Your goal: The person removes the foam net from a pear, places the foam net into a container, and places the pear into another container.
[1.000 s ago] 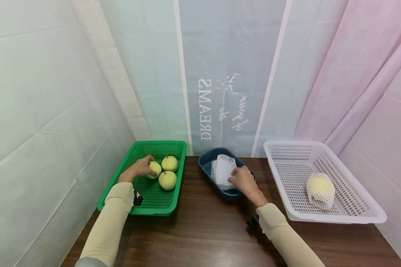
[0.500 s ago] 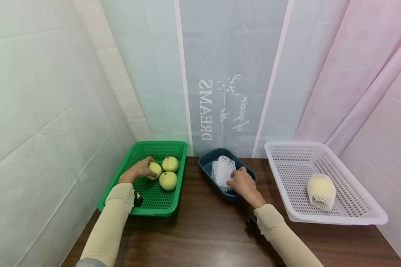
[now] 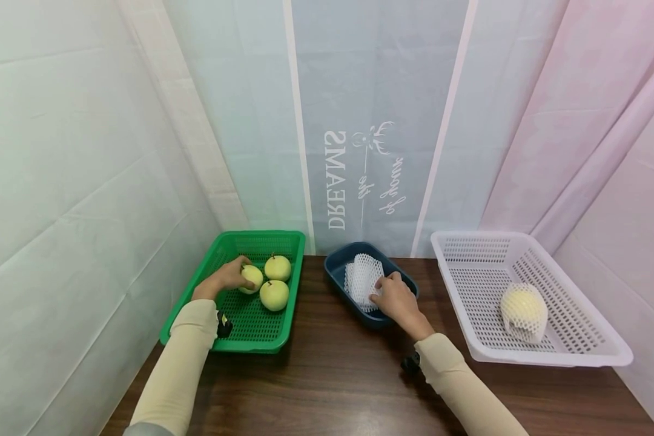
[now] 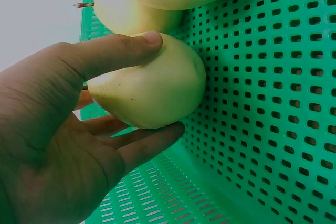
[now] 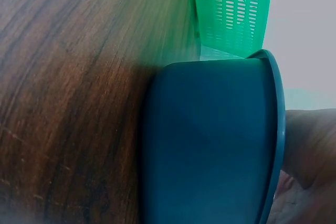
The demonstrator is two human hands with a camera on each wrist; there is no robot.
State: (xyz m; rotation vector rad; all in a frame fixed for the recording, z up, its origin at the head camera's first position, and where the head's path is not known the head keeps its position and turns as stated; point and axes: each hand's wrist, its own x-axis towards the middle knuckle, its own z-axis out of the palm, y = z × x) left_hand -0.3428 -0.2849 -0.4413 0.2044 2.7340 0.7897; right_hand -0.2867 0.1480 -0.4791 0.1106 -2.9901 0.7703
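In the head view my left hand (image 3: 230,276) reaches into the green basket (image 3: 251,346). It grips a pale yellow pear (image 4: 152,85), thumb across one side and fingers curled under the other, as the left wrist view shows. Two more pears (image 3: 277,267) lie beside it. My right hand (image 3: 400,301) is over the dark blue tray (image 3: 338,259), thumb and index finger pinching the near right edge of a white foam net sleeve (image 3: 366,274). More white netting lies underneath. In the right wrist view the tray wall (image 5: 210,140) hides the fingertips.
A white basket (image 3: 458,306) stands at the right, holding a pear in a foam net (image 3: 524,312). The brown wooden table (image 3: 327,387) carries all three containers. A printed curtain (image 3: 381,72) hangs behind them, with pale fabric walls on both sides.
My right fingertips have shifted slightly toward me and left along the foam net sleeve over the last second. The left hand keeps its place on the pear.
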